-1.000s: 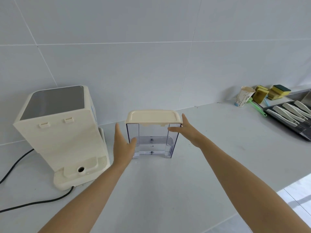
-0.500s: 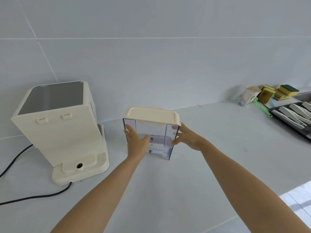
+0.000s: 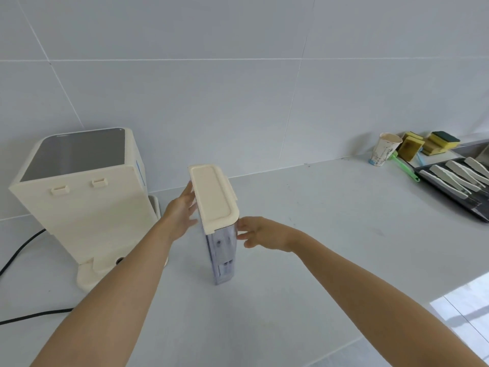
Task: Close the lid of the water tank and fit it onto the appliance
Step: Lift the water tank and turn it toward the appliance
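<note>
My left hand (image 3: 181, 207) is spread flat, fingers extended, pressed against the left broad side of the clear plastic water tank (image 3: 221, 250) just under its cream lid (image 3: 213, 196). My right hand (image 3: 260, 233) is on the opposite side, fingers loosely curled with the fingertips (image 3: 242, 235) touching the tank's right face just below the lid's near corner. So the tank sits between my two hands, clasped from both sides, neither hand closed around it.

The tank stands upright with its narrow edge turned toward me, so I look along its length. The lid lies flat and closed on top. Whether the tank's base rests on the pale grey countertop (image 3: 304, 247) or hangs slightly above it, I cannot tell.

Left of my left forearm stands the cream box-shaped appliance (image 3: 87, 205) with a dark glossy top panel. Its back faces me, showing two small tabs near the top and a stepped base with a round port low down, partly hidden by my arm. The tank is near the appliance but apart from it. A black power cord (image 3: 18, 252) runs from behind the appliance along the counter.

Far to the right, by the white tiled wall (image 3: 238, 88), are a paper cup (image 3: 383, 149), yellow sponges (image 3: 428, 144), a green-handled brush (image 3: 404, 166) and a dark tray (image 3: 476, 215) holding pale utensils.
</note>
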A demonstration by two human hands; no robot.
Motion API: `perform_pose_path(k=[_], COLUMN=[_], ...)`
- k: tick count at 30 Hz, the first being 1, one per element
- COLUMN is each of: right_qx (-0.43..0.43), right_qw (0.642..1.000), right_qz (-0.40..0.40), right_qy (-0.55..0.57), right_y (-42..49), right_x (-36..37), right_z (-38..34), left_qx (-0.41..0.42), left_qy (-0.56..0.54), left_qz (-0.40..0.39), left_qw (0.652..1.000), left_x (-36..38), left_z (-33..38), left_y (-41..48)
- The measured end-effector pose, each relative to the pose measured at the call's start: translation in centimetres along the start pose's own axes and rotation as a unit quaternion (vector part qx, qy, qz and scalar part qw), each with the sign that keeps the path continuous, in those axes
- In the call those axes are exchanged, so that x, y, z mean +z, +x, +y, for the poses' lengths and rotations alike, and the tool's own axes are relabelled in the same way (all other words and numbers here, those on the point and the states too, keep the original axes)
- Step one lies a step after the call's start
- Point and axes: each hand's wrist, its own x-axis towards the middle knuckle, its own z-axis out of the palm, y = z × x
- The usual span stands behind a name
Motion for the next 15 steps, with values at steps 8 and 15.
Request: perform_pose_path(k=[8,15], right_qx=[-0.011,-0.014], right_qw=[0.997,0.999], right_qz=[-0.074,-0.034], right_qy=[0.019,0.02], right_y=[0.7,1.6], right_x=[6.6,7.6], right_z=[-2.5,-3.9], left_qx=[-0.035,-0.045], left_qy=[0.073,0.081], left_qz=[0.048,0.059], left_qw=[0.996,0.994], left_x=[-2.3,-5.3], left_z=[1.4,1.7], left_y=[-1.4,-3.5])
